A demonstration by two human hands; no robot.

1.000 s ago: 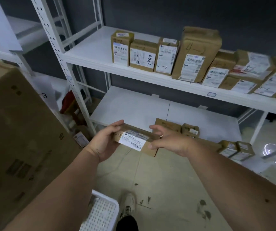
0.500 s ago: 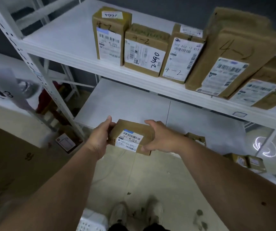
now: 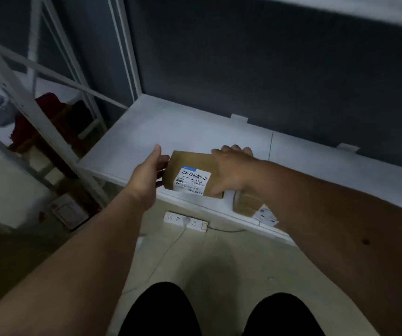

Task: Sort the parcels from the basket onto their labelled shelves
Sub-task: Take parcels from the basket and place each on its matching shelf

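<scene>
From the head camera, both hands hold a brown parcel [image 3: 192,174] at the front edge of the low white shelf [image 3: 195,127]. The left hand [image 3: 147,174] grips its left end, thumb raised; the right hand [image 3: 233,170] curls over its right end. A second parcel [image 3: 247,204] lies just beside it. A power strip [image 3: 185,220] lies on the floor below.

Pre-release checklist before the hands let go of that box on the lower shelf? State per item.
1. Both hands on the brown cardboard parcel with the white barcode label: ok; left hand on its left end, right hand over its right side.
2. Parcel over the white lower shelf: ok.
3. Parcel fully resting on the shelf: cannot tell.
4. Bare shelf behind the parcel: ok.
5. Clearance from the second cardboard box at the right: cannot tell, forearm hides it.
6. Shelf number matches: cannot tell, no tag legible.
</scene>
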